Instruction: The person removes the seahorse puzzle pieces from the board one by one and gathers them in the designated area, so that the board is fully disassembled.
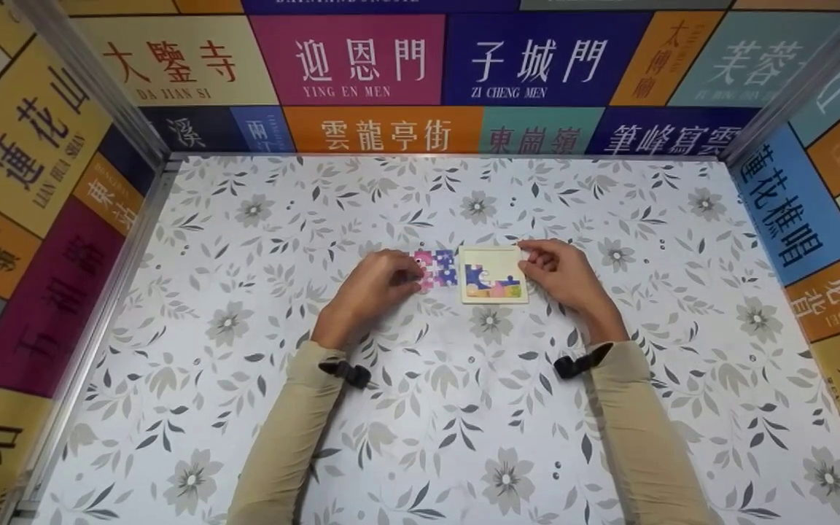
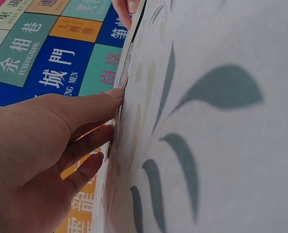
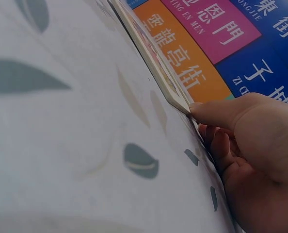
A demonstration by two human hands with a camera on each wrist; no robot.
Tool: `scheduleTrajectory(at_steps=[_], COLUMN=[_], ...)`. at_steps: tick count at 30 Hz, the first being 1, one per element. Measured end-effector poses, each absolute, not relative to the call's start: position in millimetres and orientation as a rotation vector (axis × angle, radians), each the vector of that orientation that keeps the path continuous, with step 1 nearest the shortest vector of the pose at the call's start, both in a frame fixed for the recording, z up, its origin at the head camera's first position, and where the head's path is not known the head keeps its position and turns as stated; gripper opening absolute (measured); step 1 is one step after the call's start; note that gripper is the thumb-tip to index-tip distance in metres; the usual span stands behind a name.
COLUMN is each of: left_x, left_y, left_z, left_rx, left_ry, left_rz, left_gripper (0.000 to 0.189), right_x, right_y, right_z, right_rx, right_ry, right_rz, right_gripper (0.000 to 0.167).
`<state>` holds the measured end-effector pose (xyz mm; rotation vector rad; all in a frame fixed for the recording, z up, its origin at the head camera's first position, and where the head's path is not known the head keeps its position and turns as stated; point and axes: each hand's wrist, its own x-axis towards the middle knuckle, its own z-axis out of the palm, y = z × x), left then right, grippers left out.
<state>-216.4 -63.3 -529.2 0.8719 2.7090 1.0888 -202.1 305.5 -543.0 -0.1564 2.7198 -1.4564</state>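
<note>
On the table (image 1: pixel 464 408), nearer to the far edge than to the near one: the tray (image 1: pixel 499 258), lying flat, with fitted pieces (image 1: pixel 493 289) along its near edge and somewhat higher at its left, the part toward its far edge bare. Just beside its left edge, on the table: the loose pieces (image 1: pixel 440 269), pink and blue, set close together. At the left edge of these, the left hand (image 1: pixel 378 281), with bent fingers and thumb at the pieces; not possible to tell a true pinch from a mere touch. At the far right corner of the tray, the right hand (image 1: pixel 564 271), gripping it with thumb and forefinger, other fingers curled in.

Step in hand, by judgement: choosing or taking a loose piece, with the tray steadied. Called for next, probably: freeing one piece from its neighbours, turning it to match the blue outline, pressing it flat without disturbing the fitted pieces.
</note>
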Motion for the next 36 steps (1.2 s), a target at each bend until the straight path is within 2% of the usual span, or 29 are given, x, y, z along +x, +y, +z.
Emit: scheduleTrajectory(at_steps=[36], left_x=[-215.0], left_y=[-63.1], left_z=[-528.9], left_rx=[0.866], left_ry=[2.728], left_rz=[1.067], left_gripper=[0.016], right_x=[-201.8], right_y=[305.2], right_z=[-543.5], right_rx=[-0.189], right_ry=[2.724], right_rz=[-1.466], right_gripper=[0.041])
